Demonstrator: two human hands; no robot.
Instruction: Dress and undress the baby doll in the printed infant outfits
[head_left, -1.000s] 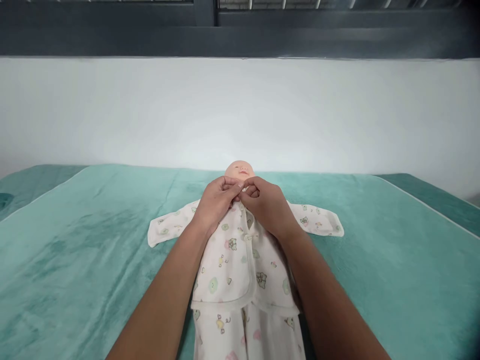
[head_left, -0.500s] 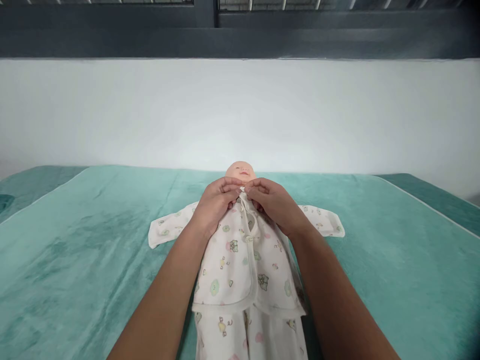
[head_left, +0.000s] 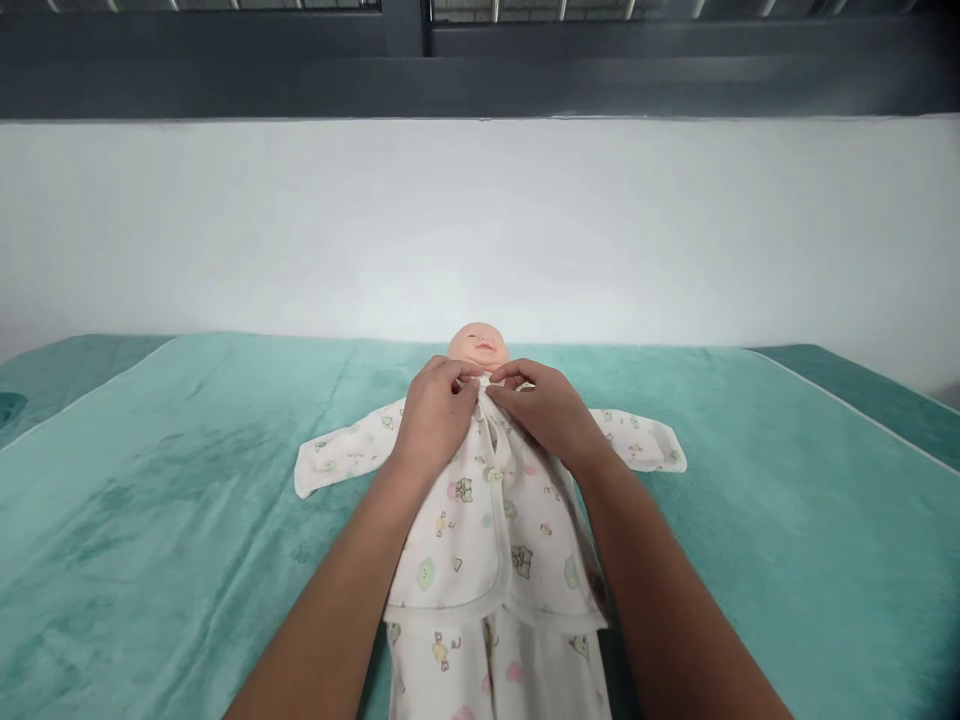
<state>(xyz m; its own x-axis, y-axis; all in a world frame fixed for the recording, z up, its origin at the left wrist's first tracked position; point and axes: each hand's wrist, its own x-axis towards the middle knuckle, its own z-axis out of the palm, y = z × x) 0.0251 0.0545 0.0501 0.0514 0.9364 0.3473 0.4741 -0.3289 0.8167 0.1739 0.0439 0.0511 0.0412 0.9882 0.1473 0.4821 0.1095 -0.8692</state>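
A baby doll (head_left: pixel 478 344) lies on its back on a teal blanket (head_left: pixel 150 480), head away from me. It wears a white printed shirt (head_left: pixel 480 520) with sleeves spread to both sides, and matching trousers (head_left: pixel 495 670). My left hand (head_left: pixel 435 415) and my right hand (head_left: pixel 544 410) meet at the shirt's neckline just under the doll's chin. Both hands have their fingertips pinched on the collar edges. A small button (head_left: pixel 494 476) shows on the shirt's front flap below my hands.
The teal blanket covers a wide bed or mat, with a darker teal edge (head_left: pixel 862 400) at the right. A white wall (head_left: pixel 480 220) rises behind it, under a dark window frame (head_left: pixel 480 60).
My fingers have shifted slightly at the collar, drawing the two shirt edges closer at the neck. The doll and its clothes lie where they were.
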